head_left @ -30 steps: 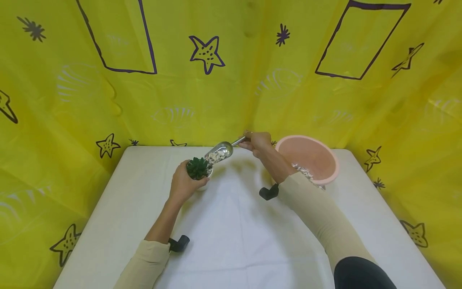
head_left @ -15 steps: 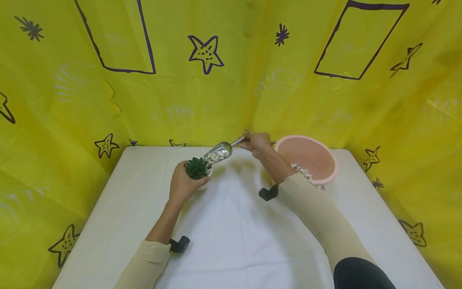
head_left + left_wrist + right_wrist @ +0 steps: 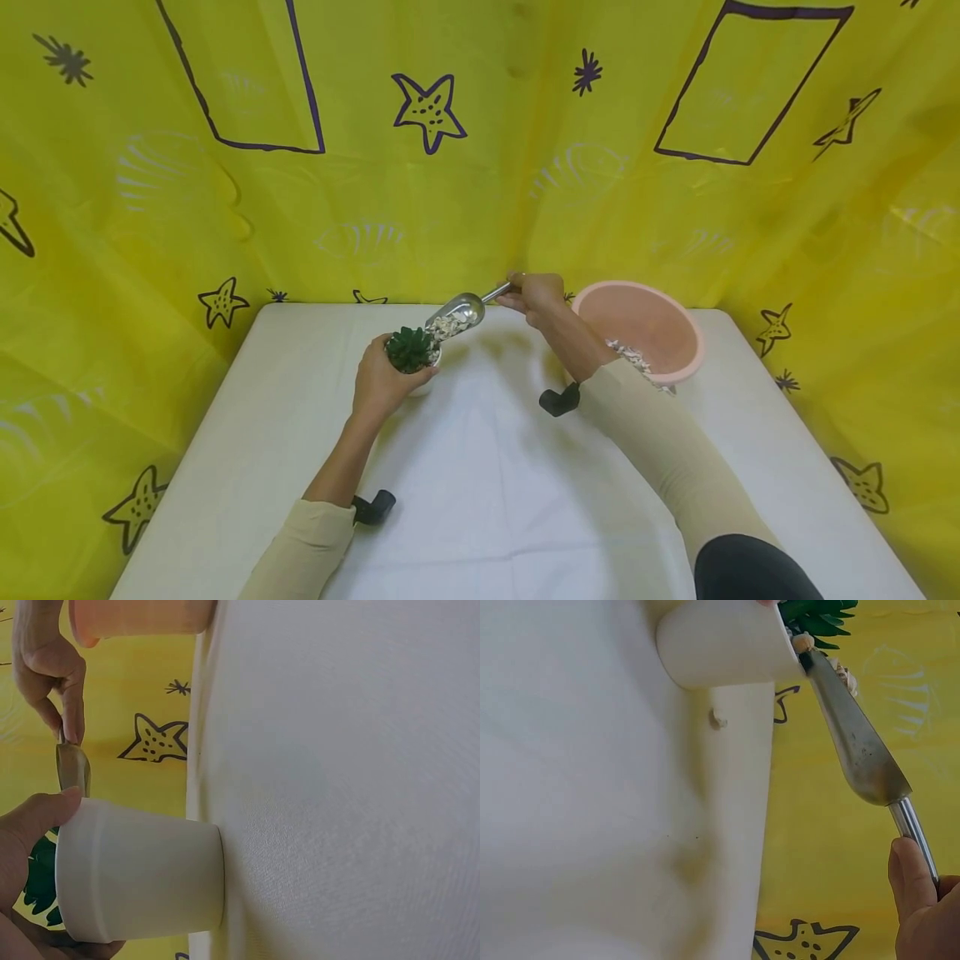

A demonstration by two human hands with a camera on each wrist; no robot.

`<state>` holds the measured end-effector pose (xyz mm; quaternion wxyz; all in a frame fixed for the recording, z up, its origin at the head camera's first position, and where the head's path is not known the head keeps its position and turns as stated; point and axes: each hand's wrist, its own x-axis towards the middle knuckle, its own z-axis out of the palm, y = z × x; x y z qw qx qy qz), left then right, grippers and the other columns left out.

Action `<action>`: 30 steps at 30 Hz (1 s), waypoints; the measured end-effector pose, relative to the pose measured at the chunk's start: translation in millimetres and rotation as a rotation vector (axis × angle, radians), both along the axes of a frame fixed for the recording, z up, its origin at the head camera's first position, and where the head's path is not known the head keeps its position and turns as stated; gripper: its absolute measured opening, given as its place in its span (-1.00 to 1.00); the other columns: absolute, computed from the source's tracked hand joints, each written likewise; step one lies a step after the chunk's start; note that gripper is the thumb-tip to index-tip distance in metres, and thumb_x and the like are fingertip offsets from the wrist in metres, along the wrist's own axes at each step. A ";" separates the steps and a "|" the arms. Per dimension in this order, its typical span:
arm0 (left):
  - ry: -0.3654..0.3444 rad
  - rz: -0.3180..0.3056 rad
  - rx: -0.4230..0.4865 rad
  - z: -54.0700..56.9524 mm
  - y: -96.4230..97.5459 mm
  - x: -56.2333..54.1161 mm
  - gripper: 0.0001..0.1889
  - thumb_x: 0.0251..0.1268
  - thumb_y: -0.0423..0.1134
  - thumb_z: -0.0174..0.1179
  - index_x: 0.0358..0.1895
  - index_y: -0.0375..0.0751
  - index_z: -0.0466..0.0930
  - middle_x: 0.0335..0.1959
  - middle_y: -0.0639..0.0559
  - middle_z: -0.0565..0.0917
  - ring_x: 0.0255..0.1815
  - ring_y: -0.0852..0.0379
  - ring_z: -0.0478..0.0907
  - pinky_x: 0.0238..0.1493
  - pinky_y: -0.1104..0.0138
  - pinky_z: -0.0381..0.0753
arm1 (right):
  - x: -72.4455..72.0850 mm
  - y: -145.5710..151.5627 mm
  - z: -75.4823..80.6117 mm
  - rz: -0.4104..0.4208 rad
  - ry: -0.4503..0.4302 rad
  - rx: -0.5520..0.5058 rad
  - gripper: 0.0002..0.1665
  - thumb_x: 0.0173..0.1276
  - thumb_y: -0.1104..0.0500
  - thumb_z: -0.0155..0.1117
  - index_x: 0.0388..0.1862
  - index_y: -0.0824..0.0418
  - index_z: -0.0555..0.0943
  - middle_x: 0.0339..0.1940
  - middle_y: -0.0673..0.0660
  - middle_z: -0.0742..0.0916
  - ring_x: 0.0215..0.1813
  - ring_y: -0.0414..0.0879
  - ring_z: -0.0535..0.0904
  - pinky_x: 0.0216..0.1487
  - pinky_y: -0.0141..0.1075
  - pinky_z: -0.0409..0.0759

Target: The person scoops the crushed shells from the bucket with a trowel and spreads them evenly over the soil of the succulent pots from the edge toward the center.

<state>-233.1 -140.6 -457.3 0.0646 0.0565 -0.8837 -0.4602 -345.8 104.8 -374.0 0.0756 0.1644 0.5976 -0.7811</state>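
A green succulent [image 3: 409, 350] stands in a white pot [image 3: 142, 870], upright on the table. My left hand [image 3: 377, 382] grips the pot at its rim, thumb on the near side and fingers round the far side. With my right hand [image 3: 542, 297] I hold a metal scoop [image 3: 862, 761] by its handle. The scoop slopes down to the left, its tip at the pot's rim beside the leaves. Pale stone chips [image 3: 450, 324] lie in the scoop, and some show at the pot's edge.
Behind my right forearm stands a pink tub [image 3: 637, 312] with more pale chips inside. One loose chip [image 3: 718, 718] lies on the white-covered table [image 3: 465, 483] near the pot. A yellow patterned curtain [image 3: 487, 192] hangs close behind the table's far edge.
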 end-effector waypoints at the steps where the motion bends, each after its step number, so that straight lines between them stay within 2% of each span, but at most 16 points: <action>1: -0.003 0.000 0.000 -0.1 -0.1 0.0 0.05 0.06 -0.06 0.63 0.50 -0.55 0.25 0.39 -0.46 0.44 0.42 -0.39 0.40 0.41 -0.19 0.43 | 0.1 0.3 -0.2 0.001 0.001 -0.002 -0.58 0.61 0.31 0.22 0.27 0.59 0.52 -0.21 0.29 0.70 -0.40 -0.05 0.80 -0.14 -0.27 0.76; 10: -0.022 -0.015 -0.003 1.7 -0.4 0.6 0.05 0.08 -0.08 0.62 0.52 -0.54 0.21 0.42 -0.47 0.41 0.45 -0.40 0.36 0.43 -0.20 0.40 | 1.6 1.2 -0.6 0.012 -0.004 -0.002 -0.54 0.61 0.30 0.23 0.32 0.61 0.49 -0.26 0.26 0.71 -0.40 -0.04 0.80 -0.17 -0.28 0.77; 15: -0.017 -0.016 -0.005 2.0 -0.6 0.1 0.05 0.08 -0.08 0.62 0.52 -0.55 0.22 0.42 -0.47 0.42 0.44 -0.40 0.37 0.43 -0.20 0.40 | 1.0 1.4 -0.6 0.006 0.008 0.006 -0.57 0.60 0.28 0.25 0.26 0.60 0.53 -0.30 0.25 0.72 -0.43 -0.05 0.80 -0.20 -0.28 0.77; 30: -0.011 0.007 0.009 0.3 -0.5 -1.2 0.08 0.05 -0.04 0.65 0.50 -0.54 0.21 0.41 -0.45 0.41 0.44 -0.38 0.37 0.44 -0.17 0.40 | 3.0 1.8 2.4 0.006 0.030 0.002 -0.62 0.60 0.31 0.23 0.23 0.58 0.51 -0.22 0.28 0.69 -0.37 -0.05 0.79 -0.09 -0.23 0.76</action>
